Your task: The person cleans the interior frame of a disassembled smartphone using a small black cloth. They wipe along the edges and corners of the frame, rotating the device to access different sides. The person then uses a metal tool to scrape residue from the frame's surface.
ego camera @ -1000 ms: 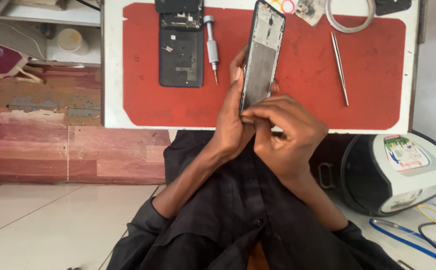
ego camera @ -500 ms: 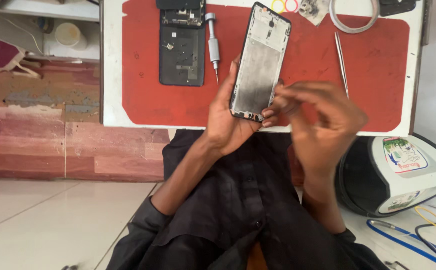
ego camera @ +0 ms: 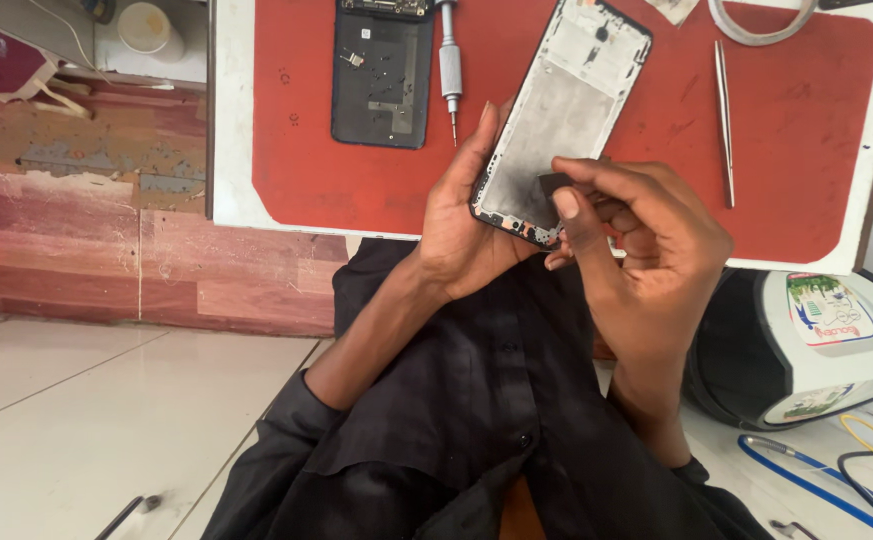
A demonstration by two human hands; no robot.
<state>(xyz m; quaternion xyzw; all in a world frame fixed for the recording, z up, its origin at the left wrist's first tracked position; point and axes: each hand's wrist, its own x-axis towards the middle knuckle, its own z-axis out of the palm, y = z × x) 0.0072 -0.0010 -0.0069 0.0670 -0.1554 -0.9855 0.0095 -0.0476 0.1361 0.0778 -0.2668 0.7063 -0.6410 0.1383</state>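
The white worktable (ego camera: 232,120) fills the top of my view, and the red mat (ego camera: 307,170) covers nearly all of it. To my right, on the floor, sits a black and white rounded appliance (ego camera: 807,350), with blue and yellow cables (ego camera: 817,480) lying beside it. On the mat's far left lies a dark phone back panel (ego camera: 382,85), and just beside it a silver screwdriver (ego camera: 450,65) points its tip toward me. Well to the right a pair of thin metal tweezers (ego camera: 724,120) lies straight on the mat. The phone frame (ego camera: 562,120) is up off the mat, tilted, its grey inner side facing me and its lower end in my left hand (ego camera: 467,225), whose fingers are curled around that end, the thumb along its left edge. My right hand (ego camera: 647,255) is at the frame's lower right corner, thumb and forefinger pinched tight on a small dark piece (ego camera: 555,183) that touches the frame there; I cannot tell what the piece is. At the mat's top right edge, a grey ring-shaped band (ego camera: 757,25) is partly cut off.
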